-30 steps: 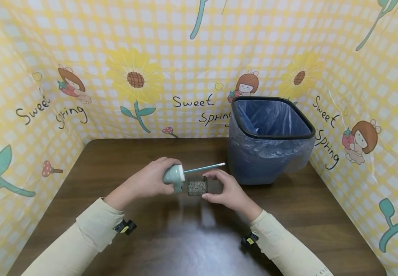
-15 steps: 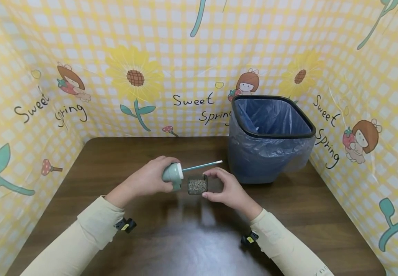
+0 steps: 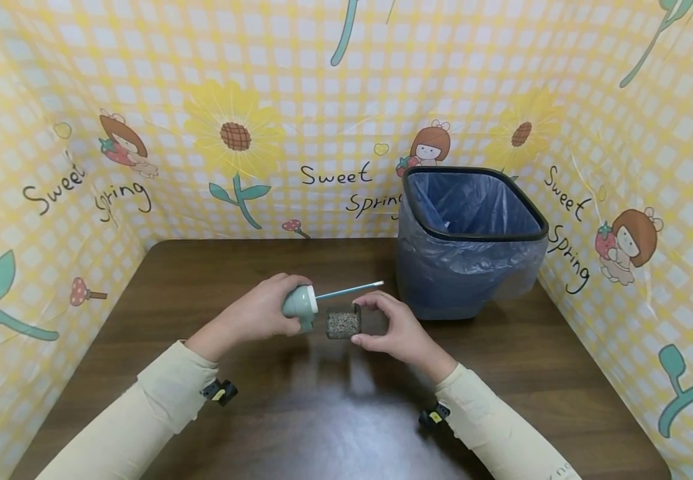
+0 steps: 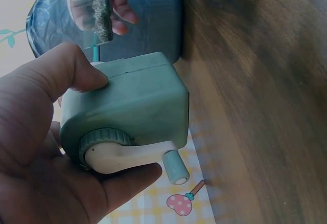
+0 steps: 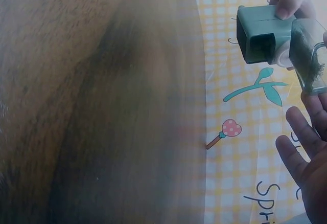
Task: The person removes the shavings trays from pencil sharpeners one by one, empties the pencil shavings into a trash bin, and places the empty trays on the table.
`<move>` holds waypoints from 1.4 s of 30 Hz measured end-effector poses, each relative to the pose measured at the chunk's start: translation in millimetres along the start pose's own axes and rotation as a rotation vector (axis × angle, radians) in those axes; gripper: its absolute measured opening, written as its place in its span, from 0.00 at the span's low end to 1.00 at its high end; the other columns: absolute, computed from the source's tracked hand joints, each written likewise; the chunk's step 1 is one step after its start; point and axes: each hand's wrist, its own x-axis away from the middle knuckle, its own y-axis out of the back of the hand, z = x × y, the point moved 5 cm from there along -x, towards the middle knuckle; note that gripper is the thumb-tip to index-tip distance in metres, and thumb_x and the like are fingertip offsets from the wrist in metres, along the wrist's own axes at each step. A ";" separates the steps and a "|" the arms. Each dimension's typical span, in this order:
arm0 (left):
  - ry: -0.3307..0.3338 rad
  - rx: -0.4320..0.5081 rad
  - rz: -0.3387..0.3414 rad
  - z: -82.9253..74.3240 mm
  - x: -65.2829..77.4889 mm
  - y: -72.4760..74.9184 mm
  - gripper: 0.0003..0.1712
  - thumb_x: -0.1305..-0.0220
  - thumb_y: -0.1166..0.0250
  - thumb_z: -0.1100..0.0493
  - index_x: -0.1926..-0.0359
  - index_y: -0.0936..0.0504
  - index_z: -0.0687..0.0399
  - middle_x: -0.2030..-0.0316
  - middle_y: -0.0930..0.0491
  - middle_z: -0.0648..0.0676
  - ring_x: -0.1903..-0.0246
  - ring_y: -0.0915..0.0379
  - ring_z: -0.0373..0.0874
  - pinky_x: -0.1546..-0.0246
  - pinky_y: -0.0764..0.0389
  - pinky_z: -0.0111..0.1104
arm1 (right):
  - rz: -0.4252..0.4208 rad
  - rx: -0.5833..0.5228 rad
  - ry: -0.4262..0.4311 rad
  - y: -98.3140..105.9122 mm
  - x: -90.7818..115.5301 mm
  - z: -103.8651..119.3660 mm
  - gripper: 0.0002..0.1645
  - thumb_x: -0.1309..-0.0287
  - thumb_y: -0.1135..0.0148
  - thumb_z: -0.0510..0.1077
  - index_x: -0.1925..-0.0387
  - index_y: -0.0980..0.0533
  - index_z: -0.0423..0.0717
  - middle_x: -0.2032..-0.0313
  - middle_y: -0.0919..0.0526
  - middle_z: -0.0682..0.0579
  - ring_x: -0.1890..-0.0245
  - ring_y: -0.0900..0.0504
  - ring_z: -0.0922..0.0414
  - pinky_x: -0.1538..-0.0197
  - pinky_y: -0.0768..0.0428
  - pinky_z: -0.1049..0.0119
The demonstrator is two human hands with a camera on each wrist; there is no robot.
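Observation:
My left hand [image 3: 259, 308] grips a green hand-crank pencil sharpener [image 4: 133, 93], its thumb on the casing. The white crank arm [image 4: 125, 155] with a green knob shows in the left wrist view. A blue pencil [image 3: 349, 291] sticks out of the sharpener's white front, pointing right. My right hand [image 3: 399, 331] pinches one end of a clear, smoky shavings drawer [image 3: 343, 323] between thumb and fingers. Grey-brown pencil shavings lie inside it. The drawer is apart from the sharpener, just to its right and below the pencil. In the right wrist view, a dark open slot [image 5: 260, 48] shows in the sharpener.
A bin [image 3: 472, 277] with a blue plastic liner and black rim stands behind my right hand. Both hands are over a dark brown wooden table [image 3: 334, 413]. Yellow checked cloth [image 3: 322, 107] with flower prints surrounds it at the back and sides.
My left hand has drawn the sharpener and pencil slightly to the left, widening the gap to the drawer. The right hand and drawer have barely moved.

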 end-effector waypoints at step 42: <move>-0.036 0.033 0.116 44.4 -22.0 -33.7 0.44 0.50 0.26 0.62 0.30 0.30 0.48 0.44 0.26 0.54 0.54 0.26 0.48 0.57 0.20 0.40 | 0.029 -0.067 -0.008 -1.0 0.4 3.2 0.32 0.51 0.18 0.46 0.43 0.21 0.53 0.47 0.18 0.60 0.43 0.22 0.48 0.35 0.27 0.47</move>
